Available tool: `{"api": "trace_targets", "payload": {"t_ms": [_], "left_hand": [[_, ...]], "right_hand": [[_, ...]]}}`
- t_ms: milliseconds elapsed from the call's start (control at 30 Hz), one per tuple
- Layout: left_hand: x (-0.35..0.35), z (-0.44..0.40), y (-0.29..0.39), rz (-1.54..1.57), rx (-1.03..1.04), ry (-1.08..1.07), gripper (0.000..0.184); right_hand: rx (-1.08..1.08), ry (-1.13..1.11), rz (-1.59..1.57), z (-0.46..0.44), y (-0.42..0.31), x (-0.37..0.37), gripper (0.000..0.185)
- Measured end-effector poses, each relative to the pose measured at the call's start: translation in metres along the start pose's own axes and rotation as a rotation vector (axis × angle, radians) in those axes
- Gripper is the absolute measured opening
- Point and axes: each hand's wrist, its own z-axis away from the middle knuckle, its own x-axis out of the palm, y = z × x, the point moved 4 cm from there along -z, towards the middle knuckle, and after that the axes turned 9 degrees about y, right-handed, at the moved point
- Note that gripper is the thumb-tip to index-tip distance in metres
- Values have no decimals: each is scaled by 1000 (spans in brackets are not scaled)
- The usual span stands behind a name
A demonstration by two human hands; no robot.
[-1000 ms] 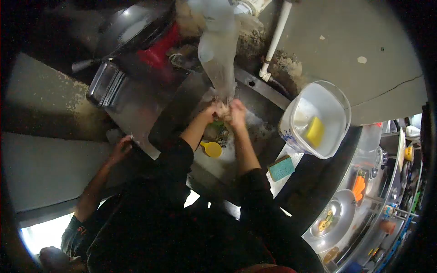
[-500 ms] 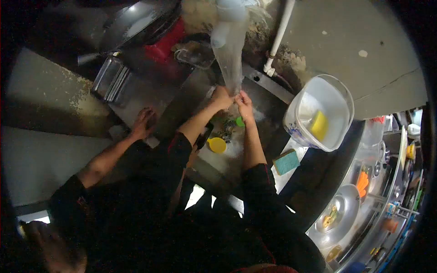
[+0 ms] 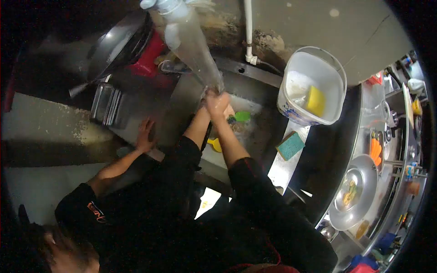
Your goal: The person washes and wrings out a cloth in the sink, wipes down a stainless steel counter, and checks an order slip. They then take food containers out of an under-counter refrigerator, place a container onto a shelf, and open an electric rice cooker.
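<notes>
Over a metal sink [image 3: 177, 109], my two hands meet at the lower end of a clear plastic sleeve [image 3: 193, 48] that hangs from a pale blue-white fitting [image 3: 169, 6]. My right hand [image 3: 217, 103] is closed, lying across my left hand; what is inside it is hidden. Only part of my left hand [image 3: 203, 108] shows, its fingers mostly covered. Below them in the sink are a green scoop-like piece [image 3: 242, 116], dark scraps [image 3: 231, 120] and a yellow round piece with a handle [image 3: 215, 144], partly behind my right forearm.
A co-worker's hand [image 3: 144, 135] rests at the sink's left. To the right stand a white bucket [image 3: 291, 107] holding a yellow sponge [image 3: 315, 102], and a green scouring sponge [image 3: 291, 145]. A pan [image 3: 120, 43] and metal containers [image 3: 106, 107] lie left; a large bowl [image 3: 366, 204] sits far right.
My view has shifted. My hands, side by side at the sleeve's end before, now overlap with my right hand over the left. The sleeve leans more to the left at its top.
</notes>
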Motion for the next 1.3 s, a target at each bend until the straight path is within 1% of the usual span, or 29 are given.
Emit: {"api": "trace_targets", "payload": {"t_ms": [33,133,233,300,333,367,400,467,500,533,567,600,667,700,800,833,867,900,933,967,1000,1033,1067,1100,1133,1200,1233,1267,1300], "left_hand": [[9,-13,10,49,-13,10,43],[46,-55,43,278,-132,23,43],[95,-97,66,568,-313,31,43],[123,-116,81,750,-444,26,43],[136,-125,85,826,-503,22,43],[149,-131,88,890,-559,13,43],[154,-130,100,944,-618,3,43],[173,-141,99,994,-710,-31,44],[176,-140,108,981,-755,-58,44],[179,-140,116,933,-809,-97,44],[175,-133,138,814,-899,-189,43],[198,-152,106,1088,-785,-227,44],[240,-184,46,1679,-600,-411,45],[206,-159,105,1602,-648,-100,42],[204,-176,110,1126,-355,82,40],[198,-162,136,896,-277,62,40],[183,-138,183,664,-196,43,40],[174,-124,212,434,-114,28,39],[179,-128,208,347,-33,54,40],[186,-134,198,258,47,81,41],[189,-136,194,167,125,105,43],[185,-131,195,238,122,204,44],[185,-134,193,279,8,179,43],[192,-143,182,322,-107,154,42],[203,-153,164,364,-223,130,42],[209,-150,166,659,-407,82,38],[221,-158,151,804,-496,58,36],[230,-167,139,936,-508,-26,33],[253,-186,100,1068,-519,-113,30]], "right_hand": [[-92,-175,298,-15,10,-1,32],[500,-49,-124,-37,39,-24,44],[560,-99,322,-31,78,-17,56],[982,-270,-496,-13,159,30,59],[1161,-350,-923,-11,121,18,60],[1362,-366,-782,-7,96,-10,49],[1346,-320,-844,-5,99,-5,45],[1306,-212,-984,-7,117,17,39],[1151,-159,-992,-12,86,1,38],[1049,-203,-829,-8,78,4,42],[948,-242,-663,-7,76,12,46],[846,-283,-497,-7,72,16,51],[874,-164,-377,3,64,11,58],[887,-114,-314,8,64,6,62],[993,167,-308,13,60,-21,68],[947,172,-539,14,63,-15,68],[1047,73,-705,14,68,-6,67],[1140,-34,-873,7,74,4,68],[1227,-149,-1041,0,81,16,70],[1292,-171,-903,-3,126,47,52],[1157,-127,-757,-2,164,75,46],[1044,-87,-560,-10,139,50,40],[911,-54,-323,-17,113,23,35],[814,-36,-168,-22,94,3,29],[744,-14,-80,-26,79,-8,24],[644,29,-26,-30,65,-18,17],[608,53,-24,-31,62,-19,14],[571,78,-23,-34,59,-20,12],[509,24,8,-37,50,-23,11]]}}
